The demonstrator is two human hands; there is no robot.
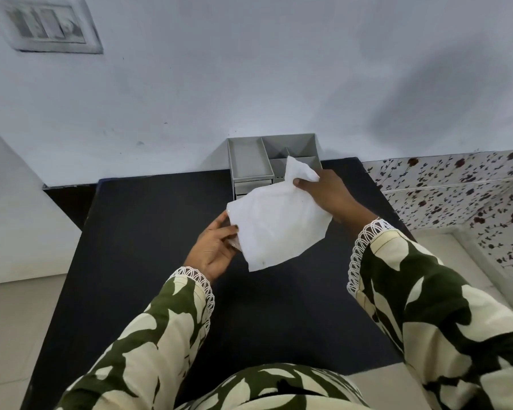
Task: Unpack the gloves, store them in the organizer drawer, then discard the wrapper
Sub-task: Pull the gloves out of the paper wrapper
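A flat white glove packet [279, 223] is held in the air above the black table [148, 261], between both hands. My left hand [214, 250] grips its lower left edge, thumb on top; a bit of clear plastic shows under the fingers. My right hand [323, 193] pinches the packet's upper right corner, which sticks up in a crumpled point. Behind the packet stands a grey desk organizer [249, 161] against the wall, with open top compartments and small drawers in front. The packet hides most of the drawers.
The table butts against a pale blue wall. A floral-patterned surface [456, 184] lies to the right of the table, with a white ledge below it. A switch plate [51, 28] is on the wall at upper left. Pale floor tiles show at left.
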